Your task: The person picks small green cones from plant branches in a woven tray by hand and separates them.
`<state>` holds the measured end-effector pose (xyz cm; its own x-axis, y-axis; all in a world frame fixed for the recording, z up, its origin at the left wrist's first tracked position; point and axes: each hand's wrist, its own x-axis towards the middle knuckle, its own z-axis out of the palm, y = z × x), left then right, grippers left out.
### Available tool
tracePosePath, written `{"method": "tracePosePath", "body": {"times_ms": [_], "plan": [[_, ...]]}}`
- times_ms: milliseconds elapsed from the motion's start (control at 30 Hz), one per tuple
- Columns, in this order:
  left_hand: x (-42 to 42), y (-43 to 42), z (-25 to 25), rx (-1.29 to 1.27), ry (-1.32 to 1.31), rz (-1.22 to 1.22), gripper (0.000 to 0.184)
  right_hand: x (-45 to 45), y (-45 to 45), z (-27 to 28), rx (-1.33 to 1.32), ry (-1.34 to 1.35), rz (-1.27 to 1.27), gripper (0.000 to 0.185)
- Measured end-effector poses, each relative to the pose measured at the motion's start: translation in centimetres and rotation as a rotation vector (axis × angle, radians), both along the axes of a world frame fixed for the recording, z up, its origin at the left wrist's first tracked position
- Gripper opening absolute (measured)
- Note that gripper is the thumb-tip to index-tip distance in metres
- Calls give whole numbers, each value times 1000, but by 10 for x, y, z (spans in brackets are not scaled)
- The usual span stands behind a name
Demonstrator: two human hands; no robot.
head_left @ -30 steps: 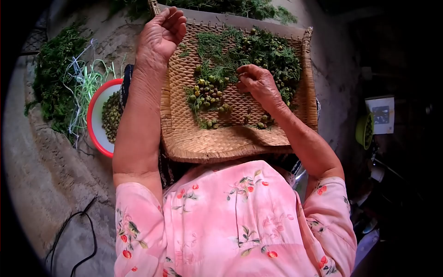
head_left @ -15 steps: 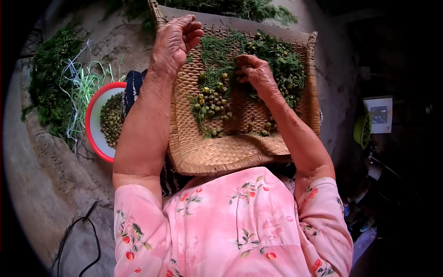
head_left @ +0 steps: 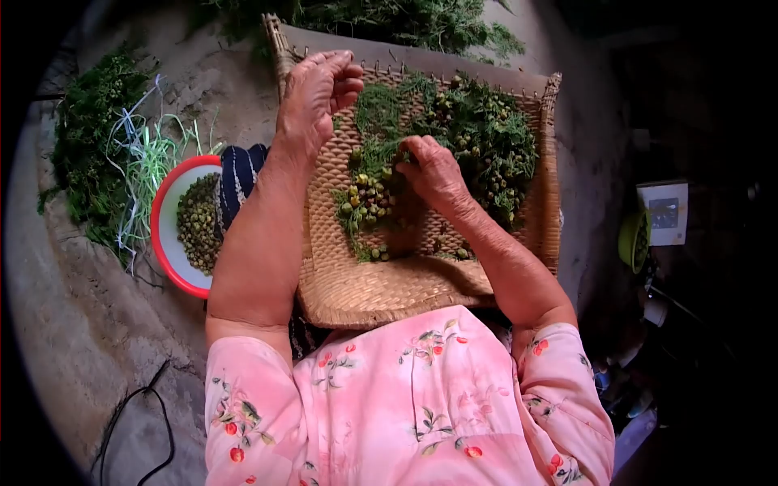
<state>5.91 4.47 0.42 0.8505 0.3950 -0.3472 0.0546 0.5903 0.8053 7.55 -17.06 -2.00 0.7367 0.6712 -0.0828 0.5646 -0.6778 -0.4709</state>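
Note:
A woven basket tray (head_left: 369, 292) lies in front of my body, holding feathery green sprigs (head_left: 381, 105) and small roundish green cones (head_left: 369, 198). A thicker heap of sprigs with cones (head_left: 494, 146) covers its right side. My left hand (head_left: 320, 93) is over the tray's left edge, its fingers curled in. Whether anything is inside them is hidden. In the middle of the tray, my right hand (head_left: 435, 172) has its fingertips pinched together beside the loose cones. What those fingertips hold, if anything, is too small to make out.
Left of the tray stands a red-rimmed white bowl (head_left: 160, 212) of small cones, partly behind dark patterned cloth (head_left: 237, 174). Pale plastic string (head_left: 150, 158) and cut greenery (head_left: 93, 138) lie farther left. A black cable (head_left: 121, 405) is on the floor; a green bowl (head_left: 632, 243) is at right.
My right hand has moved left and down, from the heap's edge toward the loose cones. My left hand stays curled at the tray's left edge; the whole view has shifted slightly.

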Motion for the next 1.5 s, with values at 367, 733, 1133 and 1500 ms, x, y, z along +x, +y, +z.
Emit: {"method": "tracePosePath", "body": {"times_ms": [367,733,1133,1500], "plan": [[-10,-20,12,328,140,-428,24,-6,4,-7,66,-124,22,10],[-32,-33,23,484,198,-533,29,-7,25,37,449,20,-154,19],[-32,-28,14,-88,42,-521,37,-14,39,57,729,-91,-54,22],[-28,-18,11,113,122,-221,19,-19,39,14,454,17,74,36]]}}
